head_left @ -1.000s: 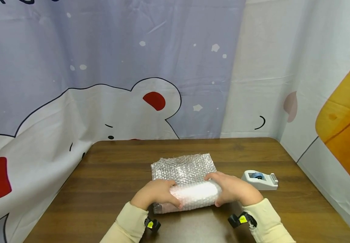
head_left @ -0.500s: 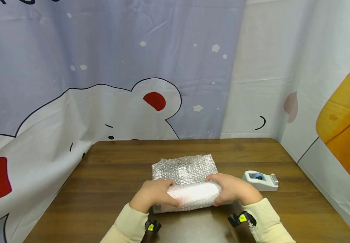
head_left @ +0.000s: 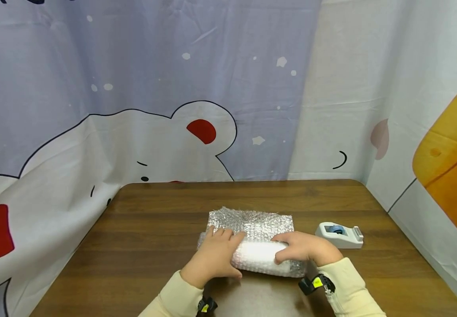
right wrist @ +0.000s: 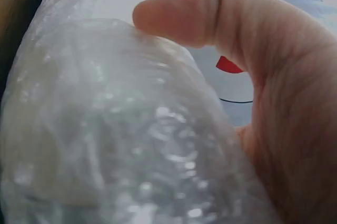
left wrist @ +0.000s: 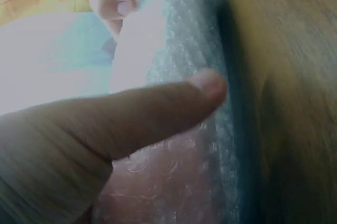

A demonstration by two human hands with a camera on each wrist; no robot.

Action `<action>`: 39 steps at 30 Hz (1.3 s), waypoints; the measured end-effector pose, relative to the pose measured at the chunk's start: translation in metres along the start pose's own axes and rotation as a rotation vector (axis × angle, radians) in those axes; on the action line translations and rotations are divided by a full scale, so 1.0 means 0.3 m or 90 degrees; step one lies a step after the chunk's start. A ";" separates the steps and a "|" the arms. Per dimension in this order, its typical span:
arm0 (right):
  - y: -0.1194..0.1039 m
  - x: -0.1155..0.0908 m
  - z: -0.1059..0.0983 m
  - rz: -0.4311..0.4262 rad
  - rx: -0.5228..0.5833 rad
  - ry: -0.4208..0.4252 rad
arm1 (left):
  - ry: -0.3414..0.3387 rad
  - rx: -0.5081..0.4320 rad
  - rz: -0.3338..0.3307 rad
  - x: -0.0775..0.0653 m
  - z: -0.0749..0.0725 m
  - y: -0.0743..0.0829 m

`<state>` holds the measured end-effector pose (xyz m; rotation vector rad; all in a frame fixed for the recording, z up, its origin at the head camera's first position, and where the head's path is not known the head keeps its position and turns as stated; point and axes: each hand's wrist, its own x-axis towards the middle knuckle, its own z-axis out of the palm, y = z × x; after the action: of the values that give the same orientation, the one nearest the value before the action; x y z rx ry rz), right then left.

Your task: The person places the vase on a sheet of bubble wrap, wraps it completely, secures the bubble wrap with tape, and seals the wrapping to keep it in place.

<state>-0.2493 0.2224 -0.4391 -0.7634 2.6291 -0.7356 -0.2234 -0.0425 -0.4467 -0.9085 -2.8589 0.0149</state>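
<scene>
On the table lies a bubble wrap bundle (head_left: 257,257), rolled at its near side, with a flat flap (head_left: 254,222) spreading behind it. What is inside cannot be made out; a pinkish tone shows through in the left wrist view. Over the roll's left end rests my left hand (head_left: 214,255), fingers spread and fairly straight, thumb along the near side. Its thumb (left wrist: 174,108) lies across the wrap. My right hand (head_left: 305,248) grips the right part of the roll, its thumb (right wrist: 179,19) on top and its other fingers mostly hidden behind.
To the right of my right hand stands a white tape dispenser (head_left: 339,235) with a blue roll. The wooden table (head_left: 153,220) meets a printed curtain (head_left: 165,149) at the back and on both sides.
The bundle has turned slightly and shifted right, with its flap now angled differently. My left hand has moved right and its fingers have straightened; the right hand has barely moved.
</scene>
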 end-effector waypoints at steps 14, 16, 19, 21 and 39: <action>-0.089 -0.047 -0.012 -0.103 -0.181 0.121 | 0.008 0.033 -0.023 0.012 0.014 -0.016; -0.113 -0.045 0.003 -0.103 -0.234 0.154 | -0.009 0.016 -0.031 0.011 0.008 -0.021; -0.142 -0.030 0.040 -0.102 -0.309 0.192 | -0.026 -0.013 -0.040 0.009 0.002 -0.027; -0.147 -0.011 0.072 -0.111 -0.360 0.214 | -0.034 -0.032 -0.046 0.008 -0.002 -0.028; -0.108 0.069 0.122 0.014 -0.367 0.260 | 0.067 0.041 -0.030 0.017 0.026 -0.006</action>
<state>-0.2376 0.1730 -0.4544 -0.7860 3.2714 -0.1135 -0.2297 -0.0408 -0.4538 -0.8033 -2.7641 0.0528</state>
